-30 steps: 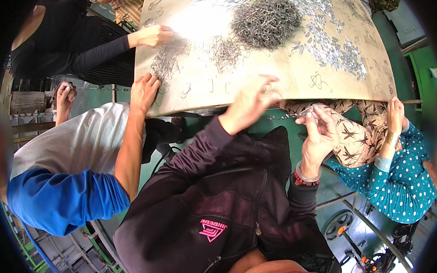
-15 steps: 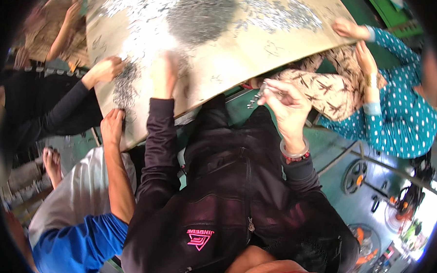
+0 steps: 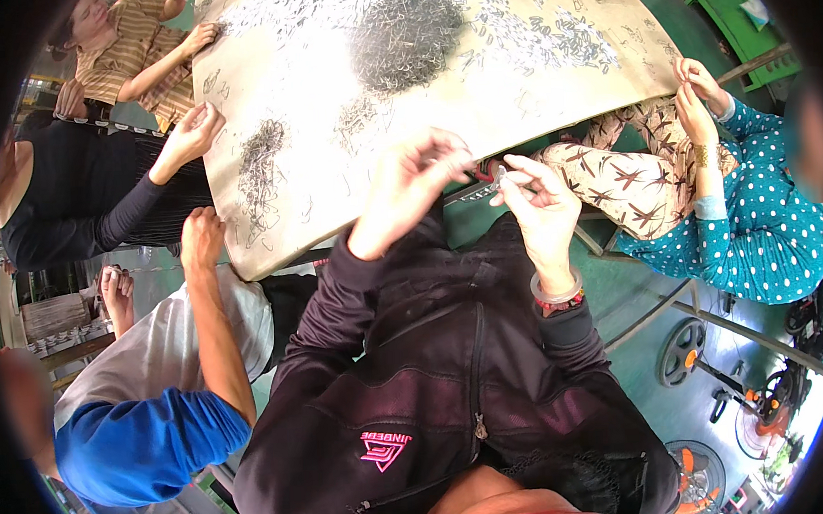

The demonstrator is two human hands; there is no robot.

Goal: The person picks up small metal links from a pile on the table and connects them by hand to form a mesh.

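Observation:
My right hand [image 3: 545,205] is raised just off the table edge, thumb and fingertips pinched on a short row of small metal pieces [image 3: 482,192]. What kind they are is too small to tell. My left hand [image 3: 413,188] is close by on its left, fingers curled and thumb near the index finger, over the table's near edge. Whatever it may hold is hidden. Beyond it on the pale table [image 3: 335,182] lies a small loose patch of thin dark wire pieces [image 3: 358,115].
A big dark heap of wire pieces [image 3: 407,41] and scattered silvery pieces [image 3: 558,44] cover the far table. A smaller dark pile [image 3: 262,162] lies left. Co-workers sit around: a blue sleeve [image 3: 153,447], a black sleeve [image 3: 97,216], a striped shirt [image 3: 131,44], a dotted teal sleeve [image 3: 760,242].
My left hand has come back from over the table toward my right hand, which stays nearly in place. The co-worker's hands at the right have come together.

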